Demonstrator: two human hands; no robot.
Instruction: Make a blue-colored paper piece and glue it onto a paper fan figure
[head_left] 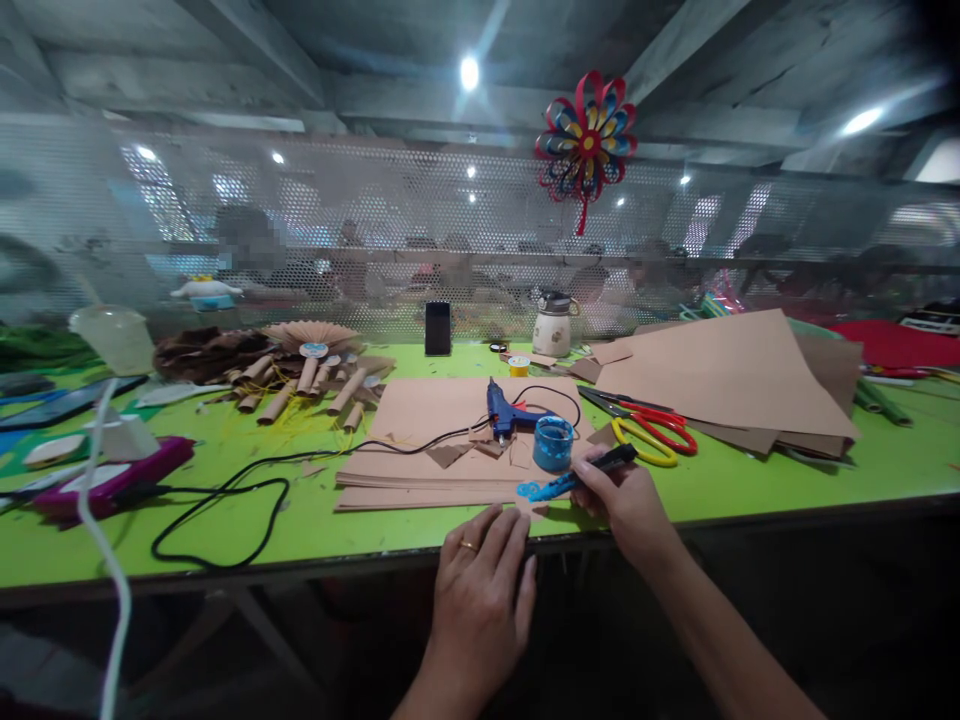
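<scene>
My right hand (pixel 619 492) is closed around a pen-like tool (pixel 559 486), blue at its front and black at its back end. Its front end points left, next to a small blue curly shape (pixel 529 491) at the near edge of the stacked brown paper sheets (pixel 420 485). Whether that shape is paint or a separate piece, I cannot tell. A jar smeared with blue (pixel 553 445) stands just beyond the tool. My left hand (pixel 484 575), with a ring on one finger, rests at the table's front edge, fingers extended over the near side of the sheets, holding nothing.
A blue glue gun (pixel 510 410) lies on the sheets, its black cord running left. Yellow and red scissors (pixel 652 435) and large brown paper (pixel 705 375) lie to the right. Paper rolls (pixel 281 400), a magenta power strip (pixel 161 468), a phone (pixel 438 328) and a bottle (pixel 552 325) are around.
</scene>
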